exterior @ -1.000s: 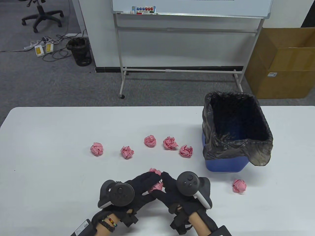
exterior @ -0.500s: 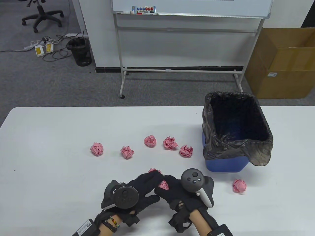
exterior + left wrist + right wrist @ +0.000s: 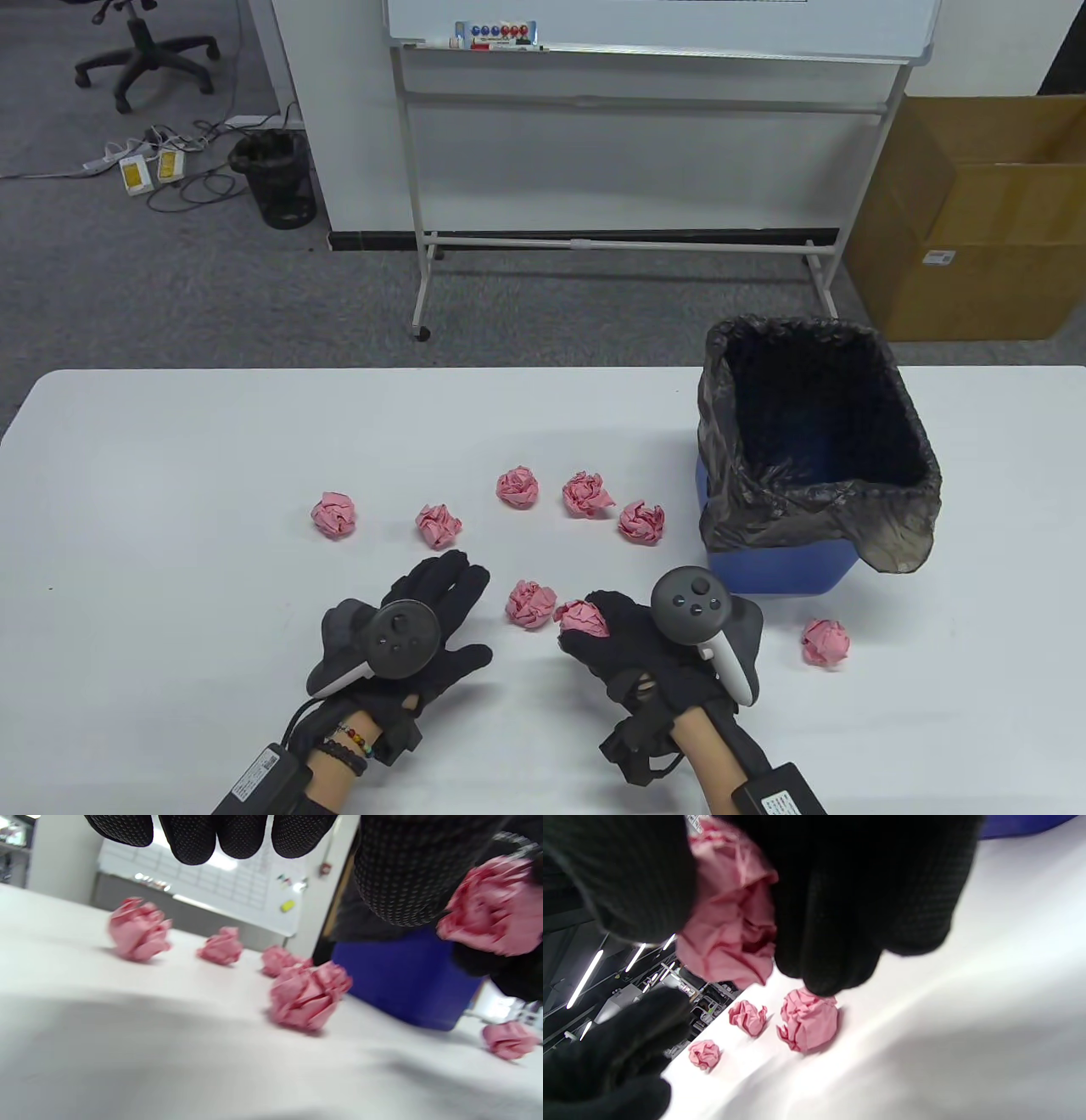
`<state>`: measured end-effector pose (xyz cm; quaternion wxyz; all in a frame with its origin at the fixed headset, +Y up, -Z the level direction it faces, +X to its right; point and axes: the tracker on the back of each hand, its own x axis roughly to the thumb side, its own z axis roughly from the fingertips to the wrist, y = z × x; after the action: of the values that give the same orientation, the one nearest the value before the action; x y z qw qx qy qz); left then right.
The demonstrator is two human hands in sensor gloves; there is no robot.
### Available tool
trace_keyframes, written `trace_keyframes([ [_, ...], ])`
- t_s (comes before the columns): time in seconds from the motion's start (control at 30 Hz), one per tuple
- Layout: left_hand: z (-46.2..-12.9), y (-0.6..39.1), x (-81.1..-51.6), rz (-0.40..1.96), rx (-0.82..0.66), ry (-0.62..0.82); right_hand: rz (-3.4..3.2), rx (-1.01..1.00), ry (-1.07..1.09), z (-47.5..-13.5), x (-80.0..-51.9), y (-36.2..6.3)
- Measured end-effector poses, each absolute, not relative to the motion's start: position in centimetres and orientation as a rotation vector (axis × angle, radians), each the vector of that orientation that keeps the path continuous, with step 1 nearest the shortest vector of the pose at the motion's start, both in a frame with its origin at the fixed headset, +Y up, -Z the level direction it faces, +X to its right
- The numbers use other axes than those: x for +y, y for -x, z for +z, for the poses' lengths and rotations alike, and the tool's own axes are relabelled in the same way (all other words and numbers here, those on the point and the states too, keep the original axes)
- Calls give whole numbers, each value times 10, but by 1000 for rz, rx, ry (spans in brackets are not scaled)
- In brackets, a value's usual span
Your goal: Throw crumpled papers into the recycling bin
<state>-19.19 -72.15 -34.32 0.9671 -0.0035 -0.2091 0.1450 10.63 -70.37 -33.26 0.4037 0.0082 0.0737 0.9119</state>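
A: A moment ago our two hands were bunched together over the papers near the front edge of the table (image 3: 170,424). Now they have parted: our left hand (image 3: 407,624) has pulled away toward the left, fingers spread and holding nothing.

B: And our right hand (image 3: 636,654) has come away with a crumpled paper (image 3: 581,617), fingers curled around it. The right wrist view shows the pink wad gripped between thumb and fingers, lifted off the surface.

A: The loose ball (image 3: 530,604) that had been under our hands now lies bare between them, just left of the held one.

B: So the pickup looks done, we judge, and the carry to the recycling bin (image 3: 819,501) comes next. It stands toward the right edge, its black liner open, and we see no paper inside.

A: Five more balls lie in a loose row mid-table, from the leftmost ball (image 3: 335,514) across to one beside the bin. Another, the stray ball (image 3: 825,641), lies in front of the bin.

B: Then nearly all the work is ahead of us: seven on the table, one in hand.
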Motion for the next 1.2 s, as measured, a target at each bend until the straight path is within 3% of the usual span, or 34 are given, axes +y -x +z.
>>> trace_keyframes([
  [0.13, -351, 204, -730, 294, -380, 67, 2273, 120, -4, -341, -687, -106],
  [0.3, -354, 203, -733, 304, -379, 109, 2301, -84, 39, -356, -644, -109],
  [0.53, -351, 198, -729, 302, -397, 114, 2371, -536, 211, -370, -566, -132],
  [0.7, -350, 199, -726, 317, -396, 112, 2427, -784, 432, -381, -533, -159],
  [0.9, -350, 198, -725, 313, -396, 112, 2498, -890, 704, -394, -523, -195],
  [1.0, -350, 198, -726, 313, -394, 120, 2569, -694, 849, -404, -530, -210],
  [1.2, -349, 197, -725, 310, -394, 118, 2617, -669, 729, -400, -536, -205],
])
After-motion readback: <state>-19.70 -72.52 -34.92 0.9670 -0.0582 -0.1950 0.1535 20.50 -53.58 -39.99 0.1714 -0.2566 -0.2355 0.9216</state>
